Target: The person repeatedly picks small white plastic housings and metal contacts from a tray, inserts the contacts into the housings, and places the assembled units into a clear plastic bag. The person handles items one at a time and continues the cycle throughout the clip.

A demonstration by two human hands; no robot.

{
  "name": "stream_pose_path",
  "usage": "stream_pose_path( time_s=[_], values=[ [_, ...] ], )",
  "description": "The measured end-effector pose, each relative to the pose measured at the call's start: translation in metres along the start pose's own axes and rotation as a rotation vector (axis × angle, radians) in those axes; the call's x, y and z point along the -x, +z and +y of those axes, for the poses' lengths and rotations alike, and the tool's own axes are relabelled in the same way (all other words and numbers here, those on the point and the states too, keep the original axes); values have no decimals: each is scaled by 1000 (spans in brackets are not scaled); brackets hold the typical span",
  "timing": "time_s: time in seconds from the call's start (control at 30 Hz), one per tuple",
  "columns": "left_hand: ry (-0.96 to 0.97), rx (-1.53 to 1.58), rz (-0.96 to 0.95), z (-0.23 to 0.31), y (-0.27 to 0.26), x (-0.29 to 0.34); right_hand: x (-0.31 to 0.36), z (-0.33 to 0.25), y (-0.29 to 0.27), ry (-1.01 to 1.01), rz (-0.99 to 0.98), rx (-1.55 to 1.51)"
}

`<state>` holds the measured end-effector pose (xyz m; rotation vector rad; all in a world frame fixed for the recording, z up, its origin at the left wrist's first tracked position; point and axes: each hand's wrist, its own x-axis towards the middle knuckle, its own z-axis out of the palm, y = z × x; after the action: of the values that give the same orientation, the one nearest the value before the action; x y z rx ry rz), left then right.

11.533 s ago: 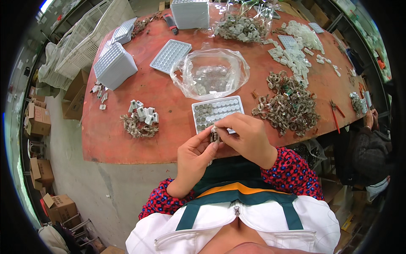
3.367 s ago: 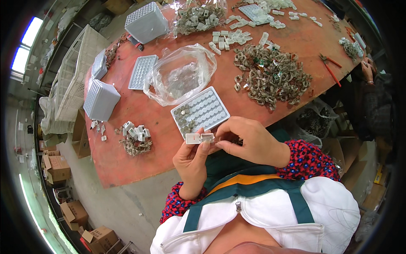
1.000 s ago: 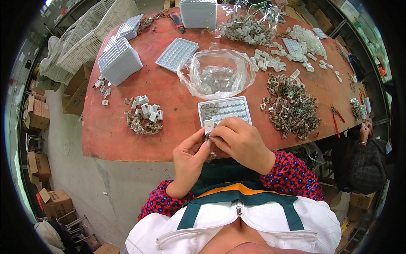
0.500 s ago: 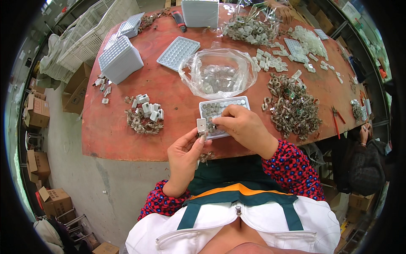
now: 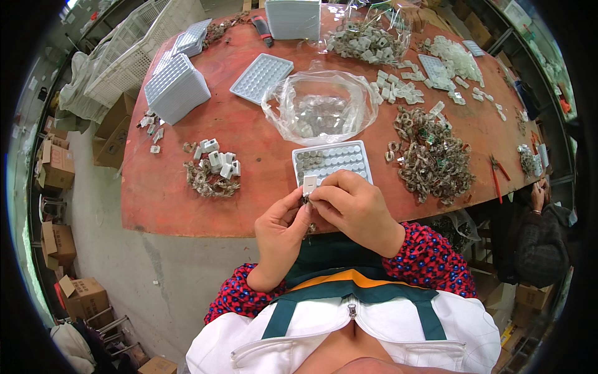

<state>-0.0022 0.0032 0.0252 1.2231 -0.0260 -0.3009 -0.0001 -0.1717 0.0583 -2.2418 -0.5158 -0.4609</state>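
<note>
My left hand point(image 5: 280, 229) pinches a small white plastic housing point(image 5: 309, 182) with a slot in its face, held over the near edge of a white tray. My right hand point(image 5: 364, 209) is closed, its thumb and fingertips pressed together at the lower end of the housing; whatever sits between them is hidden. The white pocketed tray point(image 5: 358, 149) lies just beyond both hands. Small round grey pieces point(image 5: 306, 160) fill pockets on its left side. My right hand covers the tray's near right part.
Behind the tray stands an open clear bag point(image 5: 321, 118) of small pieces. Coiled wire parts point(image 5: 433, 156) are heaped at right, near red pliers point(image 5: 496, 177). White housings with wires point(image 5: 215, 165) lie at left. Stacked trays point(image 5: 177, 93) stand farther back. Another person point(image 5: 541, 230) is at far right.
My right hand has left the tray's pockets and come down to the housing. My left hand has moved slightly right with the housing, so both hands now meet.
</note>
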Motion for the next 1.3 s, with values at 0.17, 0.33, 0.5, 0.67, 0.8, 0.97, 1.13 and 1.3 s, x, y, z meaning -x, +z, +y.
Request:
stream_pose_path(
  time_s=[0.17, 0.33, 0.5, 0.67, 0.8, 0.97, 1.13, 1.3],
  values=[
    [4, -13, -6, -1, -3, 2, 2, 1, 5, -13, -17, 7],
    [-5, -21, 36, -2, -10, 3, 2, 6, 1, 65, -165, -266],
    [-36, -12, 122, 2, -20, -1, -3, 22, -6, 196, -123, 12],
    [-36, -30, 106, 3, -17, -2, -2, 24, 4, 132, -105, 133],
    [-26, -63, 102, 5, -13, -1, -6, 24, 2, 106, -108, 114],
    [16, -80, 61, 3, -6, 1, -1, 9, -4, 281, -95, -248],
    [-11, -41, 21, 0, -1, 1, 2, 3, 5, -41, 59, 49],
    [72, -66, 1, -3, 2, 1, 3, 3, 0, -115, 18, 142]
  ],
)
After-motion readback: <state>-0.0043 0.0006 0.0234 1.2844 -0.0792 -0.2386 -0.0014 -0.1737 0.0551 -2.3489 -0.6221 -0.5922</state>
